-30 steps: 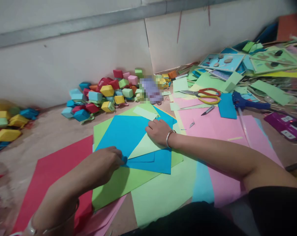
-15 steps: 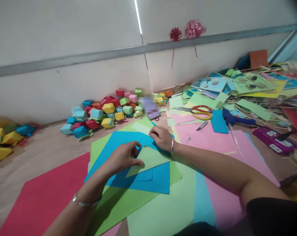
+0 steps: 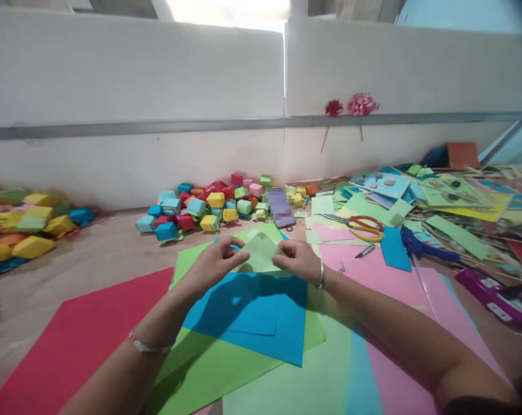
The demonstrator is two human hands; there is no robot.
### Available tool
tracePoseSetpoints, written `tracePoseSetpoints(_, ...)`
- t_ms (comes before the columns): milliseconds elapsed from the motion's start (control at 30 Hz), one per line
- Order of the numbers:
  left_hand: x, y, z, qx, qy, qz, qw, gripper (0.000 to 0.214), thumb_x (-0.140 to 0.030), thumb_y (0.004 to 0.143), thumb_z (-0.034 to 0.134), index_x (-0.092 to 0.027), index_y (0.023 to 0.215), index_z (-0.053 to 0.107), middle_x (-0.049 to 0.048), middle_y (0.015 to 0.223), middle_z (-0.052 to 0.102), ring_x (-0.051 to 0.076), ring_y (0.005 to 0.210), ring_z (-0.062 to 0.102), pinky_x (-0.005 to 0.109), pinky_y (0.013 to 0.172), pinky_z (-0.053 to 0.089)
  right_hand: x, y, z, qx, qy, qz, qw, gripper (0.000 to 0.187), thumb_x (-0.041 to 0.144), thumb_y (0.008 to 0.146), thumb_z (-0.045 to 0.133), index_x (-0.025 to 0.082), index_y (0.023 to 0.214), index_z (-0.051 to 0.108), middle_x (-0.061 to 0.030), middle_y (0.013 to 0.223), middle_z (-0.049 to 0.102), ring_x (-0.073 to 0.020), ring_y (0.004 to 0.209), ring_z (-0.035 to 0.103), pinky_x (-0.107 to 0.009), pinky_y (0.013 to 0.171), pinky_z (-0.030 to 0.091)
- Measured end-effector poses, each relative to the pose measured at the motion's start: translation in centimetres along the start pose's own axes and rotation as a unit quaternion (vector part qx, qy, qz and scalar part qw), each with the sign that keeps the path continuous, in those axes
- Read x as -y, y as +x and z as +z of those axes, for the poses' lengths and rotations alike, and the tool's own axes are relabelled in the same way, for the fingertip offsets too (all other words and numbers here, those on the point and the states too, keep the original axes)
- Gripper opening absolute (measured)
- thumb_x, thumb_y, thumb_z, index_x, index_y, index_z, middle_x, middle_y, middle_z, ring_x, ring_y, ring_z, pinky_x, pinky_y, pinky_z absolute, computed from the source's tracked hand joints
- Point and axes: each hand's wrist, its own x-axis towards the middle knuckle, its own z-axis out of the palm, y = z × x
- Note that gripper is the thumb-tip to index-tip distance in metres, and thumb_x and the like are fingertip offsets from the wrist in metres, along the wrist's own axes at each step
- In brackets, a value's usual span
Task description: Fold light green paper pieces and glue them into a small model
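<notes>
A folded piece of pale green paper (image 3: 262, 253) is held up between my two hands. My left hand (image 3: 221, 256) pinches its left corner between thumb and fingers. On the opposite corner, my right hand (image 3: 299, 259) is closed with thumb and fingertips together. Beneath them lies a blue sheet (image 3: 286, 340), with a smaller blue piece on top of it. Both rest on a brighter green sheet (image 3: 217, 369). Shadows of my hands fall across the blue paper.
To the left lies a red sheet (image 3: 91, 334). Folded paper blocks (image 3: 215, 200) are heaped near the wall. Scissors (image 3: 360, 225), a craft knife (image 3: 365, 251), a blue glue gun (image 3: 425, 246) and a purple power strip (image 3: 494, 297) lie on the right. A phone (image 3: 282, 208) sits ahead.
The pale green paper has been lifted off the blue sheet. My left hand has closed on its left corner, and my right hand now holds its right corner. The camera view has tilted upward.
</notes>
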Motion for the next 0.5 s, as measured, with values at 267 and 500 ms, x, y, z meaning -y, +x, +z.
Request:
tracePoseSetpoints(267,0.7,0.3,0.0,-0.035,-0.170,-0.054,0.983,0.054,-0.057,0.052,0.084,-0.016,0.083,0.067,0.0041,0.081,0.068,0.020,0.079,0.063,0.030,0.069,0.050,-0.6,0.4,0.5,-0.114,0.094,0.007,0.989,0.030,0.046,0.067,0.069,0.019,0.072,0.056,0.0050,0.059,0.051,-0.0095,0.054,0.043,-0.023,0.052,0.034)
tracePoseSetpoints(500,1.0,0.1,1.8,-0.025,-0.179,-0.057,0.982,0.060,-0.062,0.054,0.080,-0.014,0.088,0.069,0.0057,0.080,0.073,0.020,0.067,0.065,0.030,0.060,0.048,0.3,-0.3,0.8,-0.062,0.193,0.045,0.978,0.045,0.042,0.055,0.083,0.018,0.090,0.068,-0.0015,0.076,0.070,-0.0192,0.072,0.064,-0.031,0.067,0.052)
